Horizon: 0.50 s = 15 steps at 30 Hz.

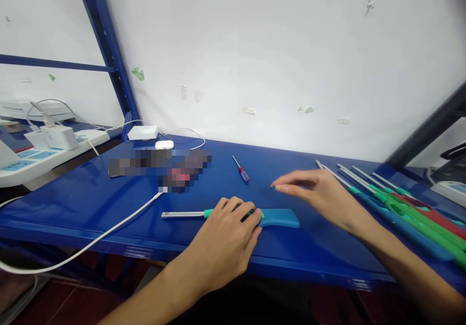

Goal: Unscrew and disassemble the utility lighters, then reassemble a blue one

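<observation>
A blue lighter (pixel 280 217) with a long metal tube and green collar lies sideways near the table's front edge. My left hand (pixel 231 233) is closed over its middle, fingers wrapped across the green part. To the right, my right hand (pixel 313 189) is raised above the table, thumb and forefinger pinched on something tiny and dark that I cannot make out. Behind the two hands lies a small screwdriver (pixel 243 173) with a red and clear handle, its shaft pointing away to the left.
Several blue, green and red lighters (pixel 411 213) lie together at the right. Blurred-out items (pixel 185 170), a white case (pixel 164 145), a white box (pixel 143 132) and a white cable (pixel 124 223) are on the left. A power strip (pixel 40 160) sits farther left.
</observation>
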Motion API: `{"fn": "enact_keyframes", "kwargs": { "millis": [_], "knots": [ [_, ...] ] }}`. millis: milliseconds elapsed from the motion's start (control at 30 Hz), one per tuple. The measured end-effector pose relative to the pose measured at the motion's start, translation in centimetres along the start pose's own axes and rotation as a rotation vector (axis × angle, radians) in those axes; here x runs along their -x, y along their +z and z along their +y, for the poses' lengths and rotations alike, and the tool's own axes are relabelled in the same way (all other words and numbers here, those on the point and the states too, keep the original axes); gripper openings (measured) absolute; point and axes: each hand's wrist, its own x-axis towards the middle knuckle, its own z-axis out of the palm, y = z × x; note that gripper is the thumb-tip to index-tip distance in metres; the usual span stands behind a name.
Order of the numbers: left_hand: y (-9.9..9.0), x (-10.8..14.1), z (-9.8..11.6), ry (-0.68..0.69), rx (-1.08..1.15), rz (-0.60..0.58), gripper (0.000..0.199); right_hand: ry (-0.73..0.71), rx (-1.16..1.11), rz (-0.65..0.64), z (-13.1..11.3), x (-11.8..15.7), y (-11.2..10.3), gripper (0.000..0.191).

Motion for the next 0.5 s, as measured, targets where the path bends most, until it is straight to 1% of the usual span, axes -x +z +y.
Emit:
{"fn": "enact_keyframes", "kwargs": {
  "millis": [133,267,400,500],
  "knots": [
    [0.0,0.2,-0.3,-0.037,0.065,-0.013,0.023,0.11,0.001,0.195,1.7,4.1,-0.3,0.031],
    [-0.1,-0.1,-0.5,-0.055,0.091,-0.049,0.019,0.212,-0.087,0.362,3.1,6.2,0.2,0.038],
    [-0.5,-0.4,-0.3,-0.107,0.08,-0.102,0.028,0.257,-0.176,0.381,3.8,7.2,0.8,0.038],
    [-0.8,-0.3,-0.4,-0.1,0.117,-0.132,0.027,0.243,-0.146,0.401,3.4,7.6,1.1,0.036]
  ]
}}
